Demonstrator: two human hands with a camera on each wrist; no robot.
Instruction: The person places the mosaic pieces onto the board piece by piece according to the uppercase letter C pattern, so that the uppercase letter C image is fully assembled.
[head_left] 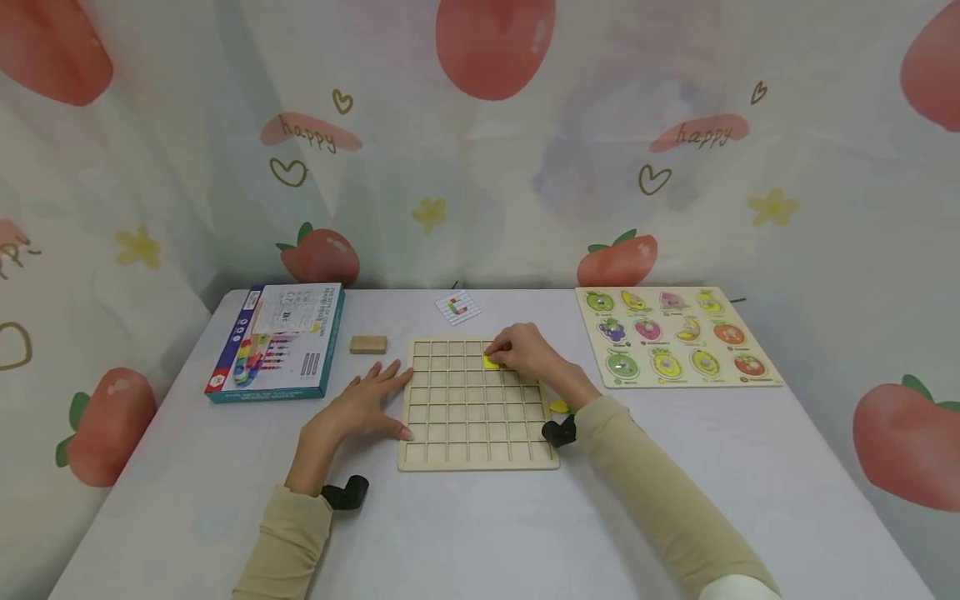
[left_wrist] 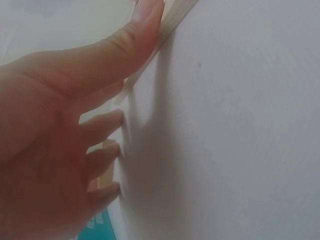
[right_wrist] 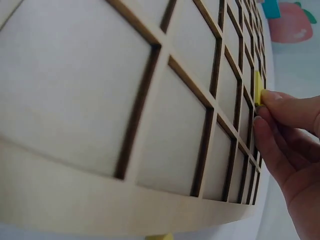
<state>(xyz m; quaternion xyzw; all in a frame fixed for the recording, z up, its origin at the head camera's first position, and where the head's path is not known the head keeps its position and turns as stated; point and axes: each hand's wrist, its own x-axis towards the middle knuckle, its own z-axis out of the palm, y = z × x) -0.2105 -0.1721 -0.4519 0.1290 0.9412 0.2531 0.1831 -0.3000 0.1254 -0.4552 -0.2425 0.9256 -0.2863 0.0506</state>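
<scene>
A wooden grid board [head_left: 480,465] of square cells lies flat in the middle of the table. My right hand [head_left: 522,348] is over its far right part, thumb and fingers pinching a yellow tile [right_wrist: 258,89] at the grid; from the head that tile [head_left: 490,362] shows partly under the fingertips. On the other side, my left hand [head_left: 365,402] has its fingers spread, with thumb and fingertips at the board's left edge. In the left wrist view the left thumb [left_wrist: 120,50] lies against the board's side. More yellow [head_left: 559,407] shows beside the board's right edge, partly behind the right wrist.
A wooden block [head_left: 368,344] lies left of the board, and a boxed set [head_left: 273,342] beyond it. Behind the board is a small patterned card [head_left: 457,307]. A fruit puzzle board [head_left: 678,337] lies at the right. A printed curtain [head_left: 480,183] hangs behind the table.
</scene>
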